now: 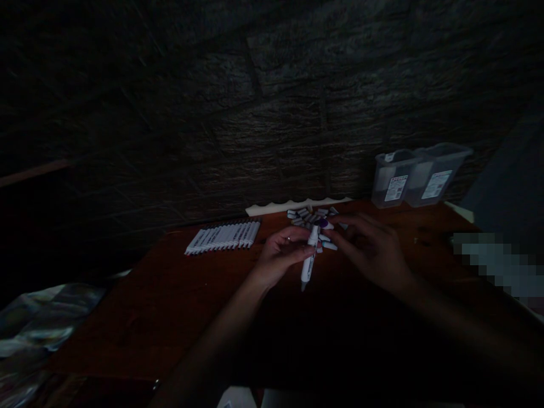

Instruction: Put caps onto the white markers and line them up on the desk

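My left hand (pixel 278 254) holds the white marker (pixel 308 265); my right fingertips pinch the purple cap (pixel 326 224) near its far end. I judge it best to grip steadily and keep both pieces aligned, without squeezing hard.

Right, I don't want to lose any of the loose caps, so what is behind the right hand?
Past the fingers of the right hand, some loose caps show on the wooden table. Palm and fingers cover whatever lies behind them; more caps there can't be ruled out.
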A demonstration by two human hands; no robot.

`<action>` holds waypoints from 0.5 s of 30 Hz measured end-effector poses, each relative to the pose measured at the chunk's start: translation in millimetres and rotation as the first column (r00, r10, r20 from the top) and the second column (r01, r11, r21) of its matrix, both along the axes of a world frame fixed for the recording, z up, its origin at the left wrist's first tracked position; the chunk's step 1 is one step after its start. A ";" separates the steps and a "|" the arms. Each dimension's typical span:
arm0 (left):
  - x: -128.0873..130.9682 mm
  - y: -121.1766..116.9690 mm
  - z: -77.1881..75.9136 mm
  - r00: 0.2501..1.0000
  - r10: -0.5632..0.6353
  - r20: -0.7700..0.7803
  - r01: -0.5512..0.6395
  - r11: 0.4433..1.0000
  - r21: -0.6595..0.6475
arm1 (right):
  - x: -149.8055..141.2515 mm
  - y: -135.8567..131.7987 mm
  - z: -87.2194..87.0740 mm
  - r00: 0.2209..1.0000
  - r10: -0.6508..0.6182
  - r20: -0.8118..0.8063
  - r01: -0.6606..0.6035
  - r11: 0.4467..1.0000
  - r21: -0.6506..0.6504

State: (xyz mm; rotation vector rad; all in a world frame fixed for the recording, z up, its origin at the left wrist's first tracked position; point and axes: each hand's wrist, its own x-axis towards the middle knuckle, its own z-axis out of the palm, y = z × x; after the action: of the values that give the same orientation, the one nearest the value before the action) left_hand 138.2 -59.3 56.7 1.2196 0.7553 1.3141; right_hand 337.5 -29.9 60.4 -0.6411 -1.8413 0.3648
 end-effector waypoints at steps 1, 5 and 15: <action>0.1 0.3 0.0 1.000 -0.002 0.001 0.002 1.000 0.006 | -0.2 -0.1 0.0 1.000 -0.001 0.000 0.001 1.000 0.001; 0.3 1.1 0.0 1.000 0.003 -0.013 -0.003 1.000 0.011 | -0.9 0.5 0.2 1.000 -0.004 0.010 0.004 1.000 0.024; 1.8 2.0 -0.6 0.999 0.013 -0.051 -0.011 0.999 0.043 | -0.9 -0.2 1.5 1.000 0.013 0.027 -0.014 0.998 0.054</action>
State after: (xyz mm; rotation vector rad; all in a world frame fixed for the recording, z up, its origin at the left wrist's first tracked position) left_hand 140.0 -57.3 56.1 1.2893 0.7751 1.3189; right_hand 336.6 -30.1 61.8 -0.5988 -1.8750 0.3157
